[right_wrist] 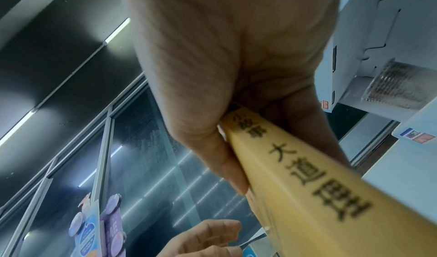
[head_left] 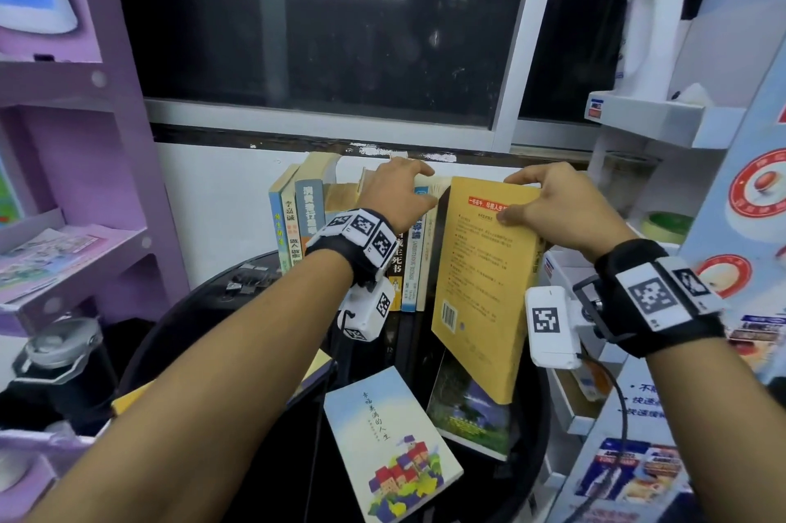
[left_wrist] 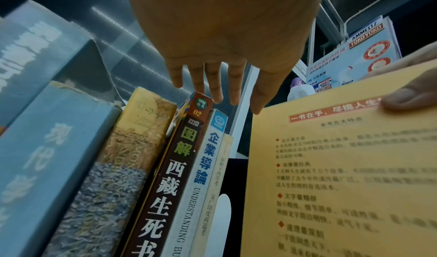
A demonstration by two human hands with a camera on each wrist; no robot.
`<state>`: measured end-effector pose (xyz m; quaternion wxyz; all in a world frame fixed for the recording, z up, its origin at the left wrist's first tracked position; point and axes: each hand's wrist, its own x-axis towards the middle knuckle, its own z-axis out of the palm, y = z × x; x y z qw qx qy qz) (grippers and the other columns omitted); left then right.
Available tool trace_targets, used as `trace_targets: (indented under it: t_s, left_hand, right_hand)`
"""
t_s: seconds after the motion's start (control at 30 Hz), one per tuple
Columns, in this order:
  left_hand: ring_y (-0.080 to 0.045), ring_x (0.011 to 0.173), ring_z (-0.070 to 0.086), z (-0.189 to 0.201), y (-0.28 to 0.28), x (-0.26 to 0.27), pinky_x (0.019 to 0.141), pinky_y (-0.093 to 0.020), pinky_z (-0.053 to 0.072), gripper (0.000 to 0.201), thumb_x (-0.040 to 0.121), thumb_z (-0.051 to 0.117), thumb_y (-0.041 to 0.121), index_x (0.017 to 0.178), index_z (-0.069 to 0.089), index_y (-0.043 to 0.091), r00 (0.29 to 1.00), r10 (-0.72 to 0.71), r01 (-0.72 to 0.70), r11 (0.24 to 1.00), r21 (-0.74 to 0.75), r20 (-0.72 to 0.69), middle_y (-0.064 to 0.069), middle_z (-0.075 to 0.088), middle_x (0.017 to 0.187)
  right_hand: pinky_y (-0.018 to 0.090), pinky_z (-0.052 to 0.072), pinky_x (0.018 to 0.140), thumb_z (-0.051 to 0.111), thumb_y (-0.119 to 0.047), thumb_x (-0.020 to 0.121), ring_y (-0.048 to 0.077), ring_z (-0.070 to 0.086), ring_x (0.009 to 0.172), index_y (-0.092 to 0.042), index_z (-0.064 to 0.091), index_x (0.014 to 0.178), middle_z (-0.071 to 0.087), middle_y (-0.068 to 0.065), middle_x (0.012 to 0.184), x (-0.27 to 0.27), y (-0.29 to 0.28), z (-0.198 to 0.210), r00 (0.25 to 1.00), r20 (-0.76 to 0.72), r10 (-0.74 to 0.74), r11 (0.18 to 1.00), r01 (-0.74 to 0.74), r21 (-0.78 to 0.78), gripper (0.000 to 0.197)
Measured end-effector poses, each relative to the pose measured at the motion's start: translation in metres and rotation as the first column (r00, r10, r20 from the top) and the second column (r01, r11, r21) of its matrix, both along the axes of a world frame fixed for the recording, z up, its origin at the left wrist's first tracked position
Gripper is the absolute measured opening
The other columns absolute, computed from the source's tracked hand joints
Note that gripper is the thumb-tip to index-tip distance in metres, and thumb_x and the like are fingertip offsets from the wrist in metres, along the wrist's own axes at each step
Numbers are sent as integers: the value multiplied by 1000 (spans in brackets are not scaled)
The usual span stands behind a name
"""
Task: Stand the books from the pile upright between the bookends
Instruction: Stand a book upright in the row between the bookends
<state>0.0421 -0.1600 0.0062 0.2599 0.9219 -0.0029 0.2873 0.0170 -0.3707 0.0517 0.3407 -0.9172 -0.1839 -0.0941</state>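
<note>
- Our right hand [head_left: 553, 212] pinches the yellow book [head_left: 480, 288] at its top edge, the book hanging tilted below it.
- Our left hand [head_left: 395, 195], fingers relaxed, rests on the upright books [head_left: 408, 263], just left of the yellow book.

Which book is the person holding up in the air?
The yellow book, pinched at its top by the right hand. The others stand in the row or lie flat.
</note>
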Motion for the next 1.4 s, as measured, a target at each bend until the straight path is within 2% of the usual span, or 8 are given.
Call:
trace_targets:
  t_s: [0.07, 0.33, 0.5, 0.6, 0.9, 1.1, 1.23, 1.4]
  left_hand:
    - [-19, 120, 49, -1, -1, 10, 103, -39, 40, 45, 85, 64, 37, 128, 55, 26, 1000, 19, -18, 999, 46, -11, 0, 51, 134]
    - [-19, 129, 40, -14, -10, 45, 111, -44, 29, 57, 79, 63, 54, 128, 55, 27, 994, 105, -109, 975, 193, 28, 1, 50, 137]
    - [-18, 129, 40, -20, -8, 54, 109, -45, 31, 49, 78, 63, 51, 123, 60, 30, 988, 128, -147, 947, 285, 85, 4, 53, 134]
    - [-17, 130, 39, -23, -3, 55, 107, -43, 33, 42, 80, 60, 46, 119, 63, 31, 989, 119, -144, 930, 338, 93, 6, 54, 134]
    - [-14, 127, 39, -26, 8, 49, 95, -36, 40, 35, 80, 60, 44, 111, 68, 32, 991, 76, -106, 949, 298, 109, 8, 56, 129]
    - [-15, 122, 40, -22, 13, 49, 95, -37, 40, 35, 79, 64, 54, 104, 68, 31, 996, 34, -60, 946, 318, 87, 7, 57, 123]
    - [-16, 117, 40, -17, 18, 50, 92, -37, 41, 38, 74, 67, 60, 98, 68, 30, 999, 0, -14, 951, 310, 44, 7, 57, 115]
    - [-17, 114, 40, -14, 23, 48, 89, -35, 41, 40, 72, 66, 63, 96, 67, 31, 1000, -24, 20, 949, 316, 6, 6, 55, 112]
  right_hand:
    - [36, 60, 64, 74, -18, 83, 21, 67, 84, -18, 56, 128, 63, 5, 108, 5, 2, -1, 1000, -4, -2, 1000, 2, 7, 48]
    - [41, 61, 69, 74, -18, 83, 26, 68, 88, -18, 55, 129, 64, 11, 114, 28, 13, -5, 1000, 0, -30, 999, 30, 25, 49]
    - [29, 56, 60, 73, -20, 84, 23, 64, 86, -19, 55, 130, 63, 8, 114, 42, 21, -12, 999, 17, -46, 999, 46, 12, 50]
    - [28, 55, 59, 72, -21, 84, 23, 64, 88, -20, 55, 131, 62, 7, 113, 50, 25, -16, 998, 16, -63, 998, 62, 15, 50]
    - [41, 56, 83, 69, -22, 85, 28, 62, 99, -20, 54, 133, 62, 10, 120, 67, 47, -24, 987, 104, -122, 992, 119, 33, 51]
    - [33, 51, 78, 66, -21, 89, 28, 61, 103, -19, 54, 132, 63, 11, 119, 75, 64, -29, 981, 157, -117, 992, 108, 63, 45]
    - [37, 51, 86, 65, -23, 90, 29, 58, 109, -21, 51, 135, 61, 11, 123, 82, 75, -34, 978, 172, -122, 991, 109, 80, 48]
    - [42, 54, 87, 64, -22, 89, 28, 60, 105, -24, 51, 135, 62, 10, 120, 94, 85, -40, 976, 175, -127, 987, 107, 120, 48]
